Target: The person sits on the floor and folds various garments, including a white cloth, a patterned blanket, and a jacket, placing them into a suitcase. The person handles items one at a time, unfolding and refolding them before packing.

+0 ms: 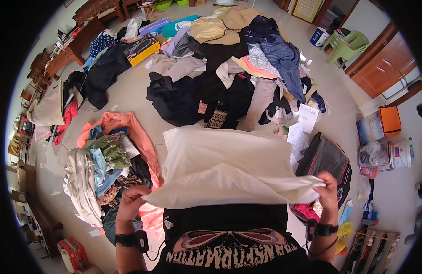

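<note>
A cream-coloured cloth (228,164) is stretched out in front of my body, its near part folded over. My left hand (131,202) pinches its left corner, and my right hand (327,188) grips the gathered right corner. What kind of textile it is, I cannot tell. Close to my left hand lies a coral-pink cloth (135,137) with a heap of mixed garments (111,181) on it. Beside my right hand sits a black zippered bag with a clear panel (329,157), with red fabric showing at its near end.
Beyond the cloth, a large clothes pile (211,78) spreads over the tiled floor. White papers (307,118) lie at its right edge. A black-and-yellow box (140,49) stands at the far left. To the right are a green plastic chair (351,46), an orange box (390,120) and a shoe rack (372,251).
</note>
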The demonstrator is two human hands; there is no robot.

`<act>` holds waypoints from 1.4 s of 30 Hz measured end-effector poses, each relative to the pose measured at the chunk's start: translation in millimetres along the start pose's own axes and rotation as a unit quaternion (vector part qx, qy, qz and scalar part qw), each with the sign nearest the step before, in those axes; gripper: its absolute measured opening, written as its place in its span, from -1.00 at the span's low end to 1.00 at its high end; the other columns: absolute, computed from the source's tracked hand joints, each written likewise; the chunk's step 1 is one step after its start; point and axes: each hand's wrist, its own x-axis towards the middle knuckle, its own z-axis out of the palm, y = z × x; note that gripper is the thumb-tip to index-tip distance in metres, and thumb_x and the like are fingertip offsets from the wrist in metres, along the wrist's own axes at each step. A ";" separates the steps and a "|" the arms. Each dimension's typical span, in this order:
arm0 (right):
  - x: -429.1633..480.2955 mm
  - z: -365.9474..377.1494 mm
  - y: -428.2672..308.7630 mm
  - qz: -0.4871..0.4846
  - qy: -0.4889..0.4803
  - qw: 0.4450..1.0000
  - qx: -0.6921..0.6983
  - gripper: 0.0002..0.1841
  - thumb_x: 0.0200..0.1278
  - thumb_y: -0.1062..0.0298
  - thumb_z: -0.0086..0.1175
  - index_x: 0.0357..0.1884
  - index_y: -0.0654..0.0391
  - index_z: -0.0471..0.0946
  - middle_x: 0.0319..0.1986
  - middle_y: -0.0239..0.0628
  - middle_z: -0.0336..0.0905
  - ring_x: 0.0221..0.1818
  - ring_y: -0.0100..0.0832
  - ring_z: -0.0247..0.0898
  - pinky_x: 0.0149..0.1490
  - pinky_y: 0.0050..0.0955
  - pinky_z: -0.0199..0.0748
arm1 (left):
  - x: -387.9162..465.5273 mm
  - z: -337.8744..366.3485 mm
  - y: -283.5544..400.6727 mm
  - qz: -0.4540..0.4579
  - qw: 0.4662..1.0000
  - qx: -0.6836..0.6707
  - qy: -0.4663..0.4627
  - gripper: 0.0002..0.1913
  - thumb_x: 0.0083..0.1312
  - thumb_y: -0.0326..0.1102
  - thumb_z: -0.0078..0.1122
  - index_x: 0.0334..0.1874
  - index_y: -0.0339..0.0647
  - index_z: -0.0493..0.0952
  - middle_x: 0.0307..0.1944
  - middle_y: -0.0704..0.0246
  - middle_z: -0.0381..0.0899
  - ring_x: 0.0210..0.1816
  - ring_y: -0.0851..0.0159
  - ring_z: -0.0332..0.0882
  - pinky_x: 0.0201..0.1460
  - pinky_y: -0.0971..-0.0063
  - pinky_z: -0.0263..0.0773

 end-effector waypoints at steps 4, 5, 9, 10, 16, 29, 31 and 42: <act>-19.0 -18.5 -6.2 0.007 0.025 0.993 0.111 -0.73 0.01 0.37 0.37 -0.29 0.18 0.52 -0.40 -0.42 0.61 -0.41 -0.62 0.47 -0.25 -0.59 0.44 | -11.0 -3.4 6.6 0.062 0.993 -0.089 -0.044 -0.93 0.23 -0.63 0.13 -0.29 -0.37 0.58 -0.32 0.35 0.62 -0.26 0.42 0.54 -0.17 0.55 0.44; -18.1 -20.3 0.6 0.033 0.027 0.995 0.092 -0.75 0.03 0.39 0.35 -0.27 0.18 0.53 -0.40 -0.42 0.61 -0.41 -0.62 0.47 -0.25 -0.59 0.44 | -9.3 -2.0 4.0 0.036 0.998 -0.049 -0.030 -0.92 0.23 -0.63 0.13 -0.29 -0.37 0.58 -0.32 0.36 0.62 -0.27 0.43 0.54 -0.18 0.56 0.44; 2.9 -9.0 51.3 0.103 -0.014 0.994 0.022 -0.79 0.10 0.53 0.26 -0.20 0.20 0.56 -0.38 -0.44 0.60 -0.36 -0.62 0.47 -0.20 -0.62 0.43 | 1.5 9.4 -17.6 -0.013 1.000 0.023 -0.008 -0.88 0.27 -0.63 0.13 -0.19 -0.36 0.60 -0.29 0.41 0.63 -0.26 0.48 0.57 -0.16 0.62 0.48; 2.6 -6.5 60.8 0.124 -0.020 0.992 -0.005 -0.79 0.10 0.54 0.25 -0.19 0.21 0.57 -0.37 -0.44 0.60 -0.35 -0.62 0.47 -0.18 -0.62 0.43 | 0.7 12.6 -22.9 -0.040 0.999 -0.002 -0.010 -0.86 0.28 -0.63 0.13 -0.15 -0.37 0.60 -0.27 0.41 0.64 -0.23 0.48 0.58 -0.13 0.62 0.49; 1.7 -13.7 67.5 0.130 -0.010 0.990 0.045 -0.76 0.11 0.49 0.27 -0.15 0.19 0.55 -0.33 -0.41 0.61 -0.33 -0.60 0.49 -0.16 -0.59 0.46 | -0.8 14.1 -29.2 -0.042 0.999 -0.021 0.025 -0.85 0.34 -0.55 0.14 -0.08 -0.32 0.60 -0.21 0.46 0.63 -0.17 0.52 0.55 -0.06 0.64 0.47; 13.5 -40.6 108.8 0.211 -0.061 0.975 -0.044 -0.70 0.18 0.35 0.29 -0.08 0.25 0.57 -0.32 -0.37 0.62 -0.34 -0.58 0.48 -0.16 -0.55 0.48 | -26.9 46.2 -29.9 -0.098 0.988 0.117 -0.029 -0.65 0.21 -0.28 0.37 -0.01 -0.31 0.60 -0.22 0.37 0.71 -0.22 0.46 0.60 -0.09 0.53 0.49; 21.1 -46.7 102.8 0.224 -0.056 0.969 -0.090 -0.74 0.12 0.45 0.29 -0.13 0.24 0.59 -0.35 -0.40 0.61 -0.36 -0.59 0.47 -0.19 -0.57 0.46 | -28.0 46.7 -25.7 -0.063 0.980 0.185 -0.031 -0.72 0.22 -0.28 0.34 -0.12 -0.31 0.60 -0.34 0.25 0.66 -0.30 0.29 0.61 -0.17 0.44 0.47; 53.3 47.1 34.1 -0.149 -0.053 0.913 -0.376 -0.63 0.09 0.53 0.16 0.01 0.20 0.55 0.12 -0.09 0.47 0.17 -0.18 0.37 0.22 -0.33 0.31 | -21.5 28.3 -40.1 -0.082 0.974 0.212 0.019 -0.70 0.32 -0.19 0.23 -0.13 -0.32 0.56 -0.42 0.22 0.59 -0.35 0.25 0.55 -0.27 0.40 0.41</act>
